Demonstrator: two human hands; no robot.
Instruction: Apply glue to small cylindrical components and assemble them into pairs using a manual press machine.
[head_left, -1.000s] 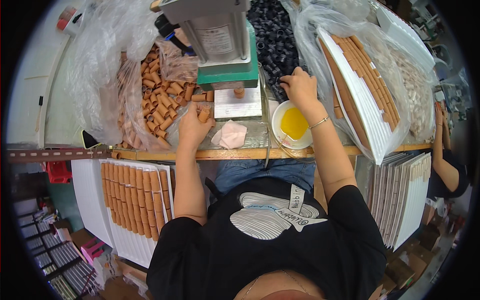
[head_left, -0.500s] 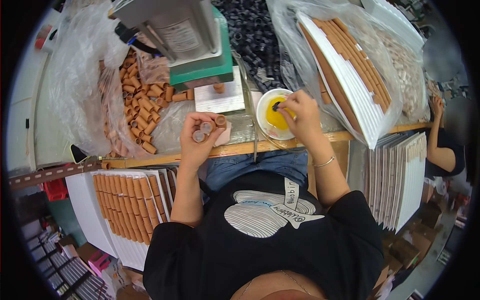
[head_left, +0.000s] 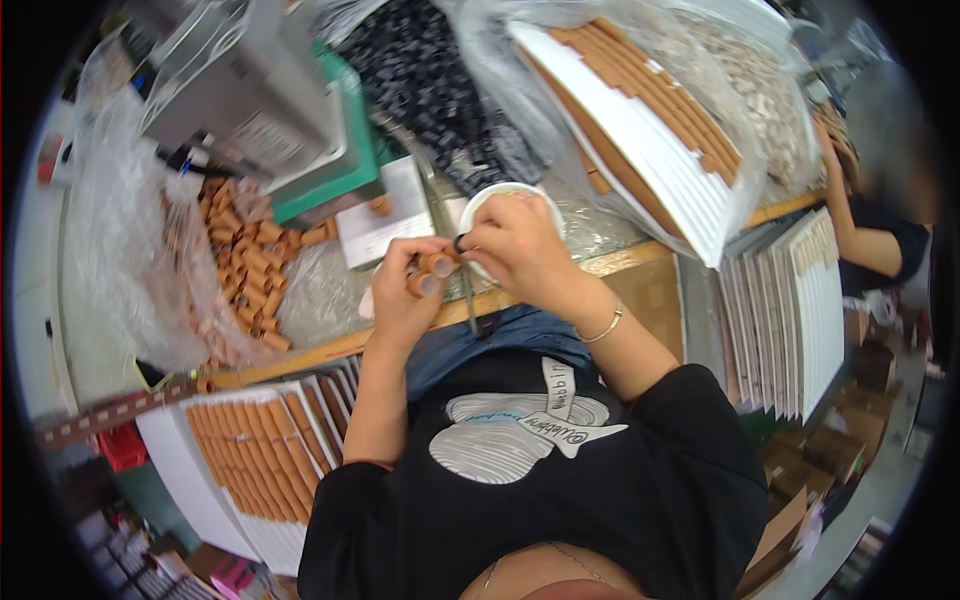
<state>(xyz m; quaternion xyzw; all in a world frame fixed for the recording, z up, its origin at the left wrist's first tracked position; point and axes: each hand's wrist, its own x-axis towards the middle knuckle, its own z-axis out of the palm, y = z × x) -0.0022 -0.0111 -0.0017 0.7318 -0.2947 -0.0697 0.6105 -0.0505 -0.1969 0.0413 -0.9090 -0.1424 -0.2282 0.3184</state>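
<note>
My left hand [head_left: 396, 305] is closed around a few short orange-brown tubes [head_left: 424, 284], their round ends facing up. Between the fingertips of my right hand [head_left: 520, 245] is a small black ring-shaped piece [head_left: 460, 243], pinched right beside the tubes. Whether it touches them I cannot tell. Behind my right hand stands a white bowl [head_left: 556, 212], mostly hidden by it. One more brown tube [head_left: 380, 205] sits upright on a pale metal plate [head_left: 385, 225], under the green-and-grey press [head_left: 345, 160].
Loose brown tubes [head_left: 245, 275] lie in plastic at the left, black pieces [head_left: 425, 90] at the back. A white corrugated tray [head_left: 630, 140] of tubes rests at the right. Stacked trays [head_left: 785, 310] stand below the wooden table edge [head_left: 640, 258]. A co-worker's arm [head_left: 860, 240] is at far right.
My right hand has left the bowl of yellow liquid, carrying the black piece left to the tubes in my left hand. The whole view has turned somewhat.
</note>
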